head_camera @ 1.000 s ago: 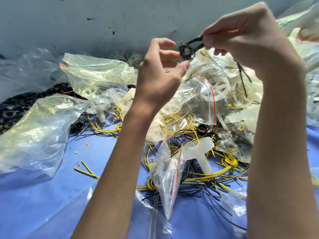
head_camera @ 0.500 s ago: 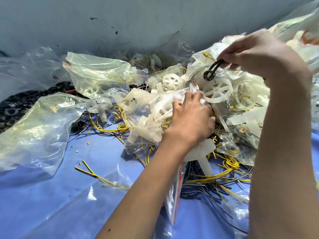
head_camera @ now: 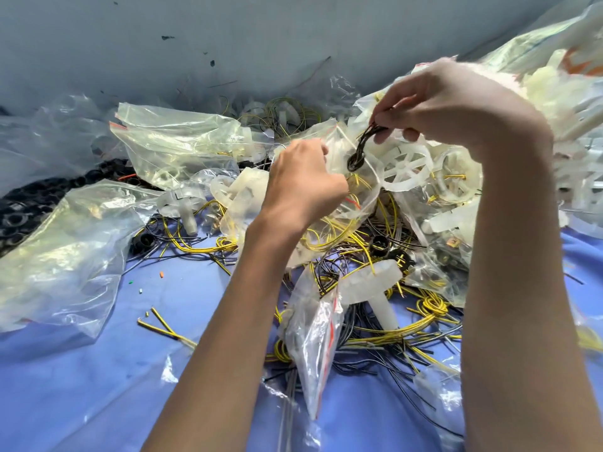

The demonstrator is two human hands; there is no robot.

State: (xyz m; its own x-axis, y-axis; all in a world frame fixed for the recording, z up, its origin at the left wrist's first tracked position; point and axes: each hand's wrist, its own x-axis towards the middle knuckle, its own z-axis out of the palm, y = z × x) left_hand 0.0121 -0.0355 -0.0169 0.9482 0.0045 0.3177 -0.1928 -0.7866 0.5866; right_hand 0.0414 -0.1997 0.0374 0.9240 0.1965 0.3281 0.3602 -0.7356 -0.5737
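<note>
Pinches the black wire coil (head_camera: 360,151) in the right hand (head_camera: 456,106), dangling it against the clear bag (head_camera: 359,203). Grips that bag with the left hand (head_camera: 303,181), above the blue cloth (head_camera: 98,370).

Black wire bundle (head_camera: 360,151): thin insulated strands, slight sheen. Clear bag (head_camera: 346,203): transparent plastic film, glossy, crinkled. Spoked wheel (head_camera: 406,166): translucent white plastic, smooth, matt. Yellow wires (head_camera: 424,308): plastic-coated, glossy. Table cover (head_camera: 81,386): blue sheet, smooth, matt. Wall (head_camera: 261,34): grey, matt, speckled.
</note>
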